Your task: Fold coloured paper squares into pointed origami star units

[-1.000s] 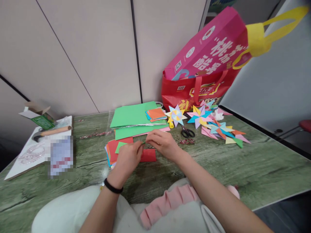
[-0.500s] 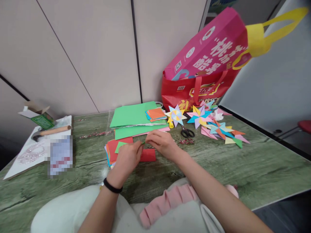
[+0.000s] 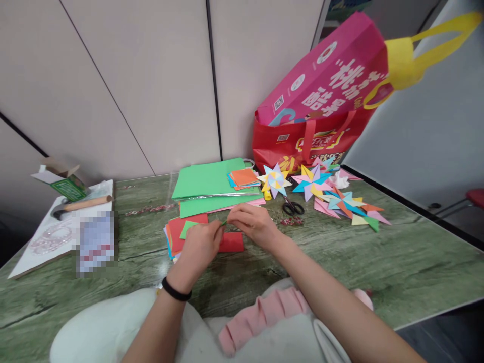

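Note:
My left hand (image 3: 200, 247) and my right hand (image 3: 253, 224) meet near the middle of the table, fingers pinched on a small piece of green paper (image 3: 224, 222) that shows between them. Most of that piece is hidden by the fingers. Below the hands lies a folded red paper (image 3: 232, 242), partly covered by the left hand. To the left is a stack of coloured paper squares (image 3: 176, 234) with red on top, and a small green piece (image 3: 188, 228) rests on it.
Green sheets (image 3: 207, 180) with small orange squares (image 3: 244, 177) lie behind the hands. Black scissors (image 3: 293, 205), folded paper stars (image 3: 312, 181) and a red bag (image 3: 280, 146) are at the right. A hammer (image 3: 86, 202) and an open box (image 3: 68, 186) sit left.

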`<state>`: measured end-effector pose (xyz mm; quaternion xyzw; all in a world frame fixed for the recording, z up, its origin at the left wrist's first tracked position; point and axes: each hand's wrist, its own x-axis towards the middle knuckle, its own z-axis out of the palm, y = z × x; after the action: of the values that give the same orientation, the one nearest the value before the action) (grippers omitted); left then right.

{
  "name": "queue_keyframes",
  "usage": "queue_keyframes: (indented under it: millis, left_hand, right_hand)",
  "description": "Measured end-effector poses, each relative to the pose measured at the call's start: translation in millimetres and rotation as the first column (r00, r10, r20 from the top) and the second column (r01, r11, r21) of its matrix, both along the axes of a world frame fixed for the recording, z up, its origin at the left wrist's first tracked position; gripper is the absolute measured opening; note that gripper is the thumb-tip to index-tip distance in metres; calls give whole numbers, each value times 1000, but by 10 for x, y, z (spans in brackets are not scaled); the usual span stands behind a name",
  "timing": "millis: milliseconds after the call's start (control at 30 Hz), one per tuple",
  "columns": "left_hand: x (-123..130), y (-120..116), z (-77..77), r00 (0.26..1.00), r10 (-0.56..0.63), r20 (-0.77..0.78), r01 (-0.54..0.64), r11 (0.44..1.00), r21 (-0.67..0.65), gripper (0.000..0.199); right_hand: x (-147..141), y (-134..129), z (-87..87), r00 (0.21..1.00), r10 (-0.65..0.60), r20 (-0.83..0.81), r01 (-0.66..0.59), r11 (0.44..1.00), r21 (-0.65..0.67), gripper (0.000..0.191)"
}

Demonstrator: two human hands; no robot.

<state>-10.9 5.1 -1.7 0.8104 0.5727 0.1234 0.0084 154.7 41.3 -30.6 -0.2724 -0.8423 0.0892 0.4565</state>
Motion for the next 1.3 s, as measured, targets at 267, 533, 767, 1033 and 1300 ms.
queue_keyframes:
  millis: [267, 533, 767, 1033, 1300]
  left_hand:
    - [0, 2, 5, 1000, 0, -17, 0, 1000, 3, 27]
    - [1, -2, -15, 998, 0, -65, 0, 1000, 7, 28]
    - [7, 2, -18, 994, -5, -111, 3, 1000, -12, 29]
    - [-9, 14, -10, 996, -7, 91, 9, 1000, -19, 27]
    - [7, -5, 13, 931, -67, 358, 104, 991, -84, 28]
  right_hand:
    - [13, -16, 31, 1000, -8, 24, 8, 1000, 4, 19]
    - [19, -18, 55, 982, -55, 182, 51, 998, 29, 18]
    - [6, -49, 114, 952, -85, 295, 95, 995, -17, 12]
    - [-37, 3, 64, 951, 36, -308, -186, 862, -472, 17]
    - [-53, -21, 116, 883, 14, -469, -332, 725, -604, 18]
